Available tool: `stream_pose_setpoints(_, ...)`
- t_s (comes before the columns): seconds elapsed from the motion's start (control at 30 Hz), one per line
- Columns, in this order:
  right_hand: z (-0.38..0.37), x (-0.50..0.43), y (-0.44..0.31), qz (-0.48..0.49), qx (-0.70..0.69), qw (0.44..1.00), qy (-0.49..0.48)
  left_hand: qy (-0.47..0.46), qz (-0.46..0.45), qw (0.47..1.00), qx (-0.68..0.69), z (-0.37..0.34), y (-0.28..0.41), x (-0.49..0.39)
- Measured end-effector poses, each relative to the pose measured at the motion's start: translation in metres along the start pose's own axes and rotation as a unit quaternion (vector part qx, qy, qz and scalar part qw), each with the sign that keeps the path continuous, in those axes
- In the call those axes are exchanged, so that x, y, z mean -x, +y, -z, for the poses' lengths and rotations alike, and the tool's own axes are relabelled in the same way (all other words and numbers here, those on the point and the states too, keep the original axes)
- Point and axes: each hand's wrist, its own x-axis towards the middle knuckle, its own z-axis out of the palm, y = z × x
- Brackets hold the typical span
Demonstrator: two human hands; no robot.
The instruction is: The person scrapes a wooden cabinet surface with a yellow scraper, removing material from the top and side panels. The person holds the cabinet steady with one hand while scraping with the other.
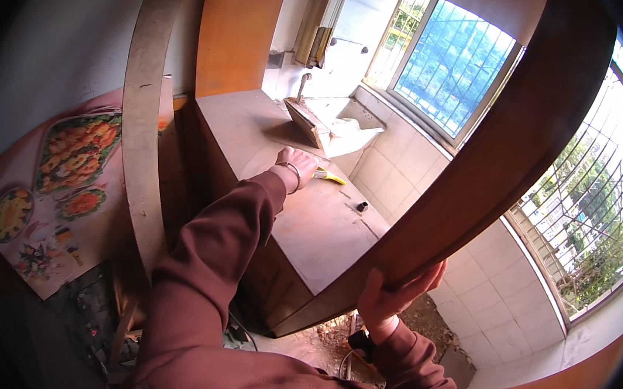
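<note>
A pale-topped wooden cabinet carcass (312,250) lies before me, its upper face dusty. Over that face my left hand (296,162) is curled into a fist around a yellow hand tool (330,176); most of the tool is hidden, so its kind is unclear. A bangle circles the left wrist. My right hand (391,296) grips the lower edge of a long dark brown wooden panel (475,170), thumb in front and fingers partly behind it. The panel rises toward the upper right. A small black cylindrical piece (362,206) rests on the pale surface near its right edge.
Broken boards (312,122) lean at the pale surface's far end, below a pipe (303,85). A narrow upright board (145,96) and a food-picture sheet (76,185) stand left. Rubble (422,321) and a cable (244,330) cover the floor. Barred windows (456,68) face a tiled wall (481,281).
</note>
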Motion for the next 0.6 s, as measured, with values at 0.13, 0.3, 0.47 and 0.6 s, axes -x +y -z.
stream_pose_setpoints(0.13, -0.001, 0.002, 0.003, 0.009, 0.017, 1.0, 0.0, -0.011, 0.016, 1.0, -0.014, 0.001, 0.006, -0.026)
stream_pose_setpoints(0.3, -0.005, 0.0, 0.001, 0.008, 0.012, 1.0, 0.016, 0.0, 0.028, 0.999, 0.026, 0.002, -0.014, 0.003)
stream_pose_setpoints(0.47, -0.002, -0.005, -0.004, 0.006, 0.007, 1.0, 0.012, 0.016, -0.005, 0.999, -0.027, 0.009, -0.03, 0.064)
stream_pose_setpoints(0.6, -0.001, -0.006, -0.005, 0.02, 0.021, 0.999, -0.017, 0.023, -0.041, 0.998, -0.045, 0.01, -0.024, 0.095)
